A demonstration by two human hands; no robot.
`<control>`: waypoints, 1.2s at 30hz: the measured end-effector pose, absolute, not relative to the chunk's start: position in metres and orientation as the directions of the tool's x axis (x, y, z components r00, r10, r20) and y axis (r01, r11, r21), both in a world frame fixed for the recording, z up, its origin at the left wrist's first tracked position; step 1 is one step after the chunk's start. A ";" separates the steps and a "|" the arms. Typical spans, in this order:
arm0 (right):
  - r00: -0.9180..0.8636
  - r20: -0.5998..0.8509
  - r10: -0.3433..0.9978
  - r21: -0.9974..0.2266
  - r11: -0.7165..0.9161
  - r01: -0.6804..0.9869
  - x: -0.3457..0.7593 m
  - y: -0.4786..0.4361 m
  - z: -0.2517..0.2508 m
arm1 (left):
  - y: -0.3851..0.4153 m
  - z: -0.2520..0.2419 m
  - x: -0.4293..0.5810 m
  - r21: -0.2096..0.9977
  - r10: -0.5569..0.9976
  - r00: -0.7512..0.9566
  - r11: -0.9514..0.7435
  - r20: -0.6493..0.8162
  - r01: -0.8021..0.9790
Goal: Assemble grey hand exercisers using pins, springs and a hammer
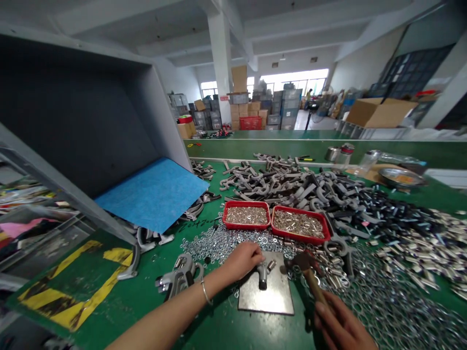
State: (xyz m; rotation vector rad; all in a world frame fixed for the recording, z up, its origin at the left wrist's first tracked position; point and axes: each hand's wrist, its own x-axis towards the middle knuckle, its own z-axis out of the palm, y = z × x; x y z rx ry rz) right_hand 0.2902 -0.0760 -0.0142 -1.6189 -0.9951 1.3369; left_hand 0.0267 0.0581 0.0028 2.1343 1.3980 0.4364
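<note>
Over the upper left part of a metal plate, my left hand is closed with its fingertips at a small grey metal part that has a dark end. A short silver cylinder lies against that part on the right. My right hand is wrapped round the wooden handle of a hammer, right of the plate. The hammer's dark head rests close to the plate's upper right edge, among loose rings. My left fingertips are partly hidden from view.
Two red trays of small metal pieces stand beyond the plate. Grey curved parts are heaped behind them, with rings and cylinders on the right. Assembled grey tools lie left, near a blue sheet.
</note>
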 end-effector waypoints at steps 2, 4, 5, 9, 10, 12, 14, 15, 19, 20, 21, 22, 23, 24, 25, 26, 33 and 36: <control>0.136 -0.378 0.916 -0.923 -0.385 0.023 0.282 -0.076 -0.013 | 0.061 -0.002 0.031 0.572 0.913 0.406 -0.317 -0.031 0.756; 0.131 -0.365 0.922 -0.929 -0.370 0.013 0.278 -0.076 -0.012 | 0.061 -0.004 0.033 0.540 0.913 0.407 -0.325 -0.036 0.777; 0.127 -0.354 0.927 -0.933 -0.359 0.019 0.278 -0.077 -0.011 | 0.061 -0.004 0.034 0.523 0.911 0.411 -0.332 -0.037 0.785; 0.084 -0.329 0.941 -0.938 -0.336 0.087 0.282 -0.077 -0.014 | 0.058 -0.001 0.039 0.467 0.897 0.441 -0.379 -0.027 0.799; 0.056 -0.338 0.939 -0.930 -0.343 0.134 0.285 -0.076 -0.015 | 0.058 0.000 0.041 0.452 0.885 0.465 -0.409 -0.015 0.793; -0.006 -0.331 0.944 -0.909 -0.317 0.273 0.293 -0.069 -0.015 | 0.058 0.002 0.043 0.392 0.820 0.571 -0.538 0.039 0.747; -0.052 -0.263 0.964 -0.883 -0.218 0.416 0.300 -0.061 -0.009 | 0.058 0.003 0.043 0.296 0.719 0.689 -0.680 0.089 0.671; -0.069 -0.220 0.973 -0.869 -0.163 0.468 0.303 -0.058 -0.004 | 0.057 0.002 0.042 0.256 0.691 0.716 -0.714 0.103 0.652; -0.163 -0.119 0.979 -0.825 -0.006 0.565 0.300 -0.052 0.022 | 0.044 -0.003 0.031 0.329 0.797 0.598 -0.588 0.081 0.739; -0.188 -0.090 0.978 -0.813 0.037 0.582 0.296 -0.052 0.027 | 0.039 -0.005 0.028 0.382 0.820 0.569 -0.545 0.058 0.747; -0.208 -0.054 0.977 -0.796 0.084 0.600 0.291 -0.051 0.029 | 0.035 -0.007 0.026 0.435 0.833 0.552 -0.509 0.030 0.743; -0.232 -0.031 0.972 -0.774 0.124 0.621 0.287 -0.050 0.030 | 0.032 -0.008 0.024 0.482 0.840 0.543 -0.476 0.001 0.736; -0.257 -0.029 0.966 -0.752 0.148 0.642 0.283 -0.048 0.029 | 0.029 -0.009 0.023 0.518 0.845 0.535 -0.446 -0.025 0.729; -0.278 -0.049 0.959 -0.734 0.154 0.661 0.280 -0.044 0.025 | 0.028 -0.010 0.023 0.544 0.848 0.528 -0.420 -0.051 0.727; -0.296 -0.084 0.951 -0.725 0.146 0.673 0.279 -0.040 0.021 | 0.028 -0.011 0.023 0.559 0.849 0.523 -0.401 -0.070 0.726; -0.307 -0.123 0.944 -0.727 0.126 0.676 0.279 -0.035 0.017 | 0.028 -0.011 0.024 0.565 0.848 0.524 -0.392 -0.085 0.726; -0.092 -0.193 0.977 -0.770 -0.093 0.631 0.293 -0.022 0.007 | 0.031 -0.015 0.024 0.604 0.857 0.512 -0.379 -0.056 0.701; -0.141 -0.108 0.984 -0.751 0.012 0.660 0.282 -0.031 0.010 | 0.029 -0.018 0.025 0.603 0.864 0.501 -0.371 -0.054 0.706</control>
